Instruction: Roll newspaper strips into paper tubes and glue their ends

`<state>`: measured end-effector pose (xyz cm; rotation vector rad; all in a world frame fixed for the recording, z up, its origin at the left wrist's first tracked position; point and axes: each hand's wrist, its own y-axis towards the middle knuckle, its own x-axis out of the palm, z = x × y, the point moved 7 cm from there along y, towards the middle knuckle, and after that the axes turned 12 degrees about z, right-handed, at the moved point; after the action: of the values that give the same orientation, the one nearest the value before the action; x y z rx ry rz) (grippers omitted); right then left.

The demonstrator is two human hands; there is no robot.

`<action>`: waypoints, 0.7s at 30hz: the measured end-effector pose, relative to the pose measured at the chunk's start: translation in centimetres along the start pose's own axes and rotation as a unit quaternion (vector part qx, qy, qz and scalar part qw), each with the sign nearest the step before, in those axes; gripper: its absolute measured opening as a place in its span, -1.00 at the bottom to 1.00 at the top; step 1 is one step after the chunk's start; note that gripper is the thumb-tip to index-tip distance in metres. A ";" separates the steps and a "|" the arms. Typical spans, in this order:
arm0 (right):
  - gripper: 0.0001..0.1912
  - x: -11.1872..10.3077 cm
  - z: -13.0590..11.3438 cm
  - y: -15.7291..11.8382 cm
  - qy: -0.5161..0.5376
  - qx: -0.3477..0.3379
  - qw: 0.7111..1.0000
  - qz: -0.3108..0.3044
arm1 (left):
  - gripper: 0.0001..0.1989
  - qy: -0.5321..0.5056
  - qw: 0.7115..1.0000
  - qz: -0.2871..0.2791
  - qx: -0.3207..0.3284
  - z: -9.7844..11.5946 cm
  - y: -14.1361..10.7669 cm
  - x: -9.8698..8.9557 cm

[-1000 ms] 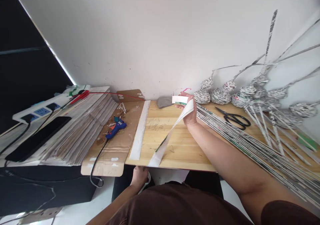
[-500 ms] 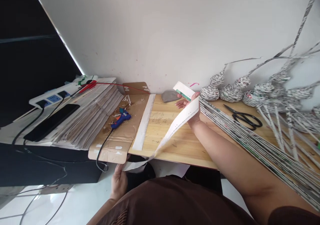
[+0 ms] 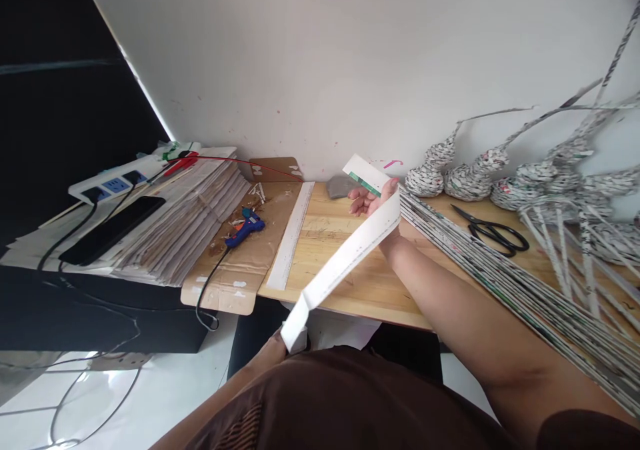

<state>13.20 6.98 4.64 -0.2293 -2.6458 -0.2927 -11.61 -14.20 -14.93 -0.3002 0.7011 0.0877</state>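
A long white paper strip [image 3: 345, 258] with printed lines stretches between my two hands above the table's front edge. My right hand [image 3: 373, 201], palm turned up and fingers loosely curled, holds it at the thumb. From there a short end with a green band points up toward the wall. Low at the front, my left hand [image 3: 274, 349] is at the strip's other end, which is folded there. The paper hides most of that hand's fingers. Another white strip [image 3: 293, 237] lies flat on the wooden table [image 3: 330, 227].
On the left, a blue glue gun [image 3: 245, 229] rests on cardboard [image 3: 260, 263] beside stacked newspapers [image 3: 200, 230], a phone [image 3: 113, 230] and a power strip [image 3: 117, 182]. To the right are rolled paper sticks [image 3: 480, 280], black scissors [image 3: 493, 230] and woven paper gourds [image 3: 424, 178]. A grey cloth-like lump [image 3: 341, 187] sits near the wall.
My left hand has moved right and closer to my body, bringing the strip's lower end along. The strip now hangs straighter, with a fold near that end. My right hand stays about where it was.
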 end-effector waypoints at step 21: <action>-0.59 2.5 -3.0 -4.9 -0.268 -0.367 0.879 -0.146 | -0.54 -0.327 0.938 -0.113 0.029 20.0 1.7 -8.2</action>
<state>11.30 1.86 7.55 -0.1555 -2.9599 -1.5412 -5.70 -6.40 4.47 -0.2714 0.0035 -0.0542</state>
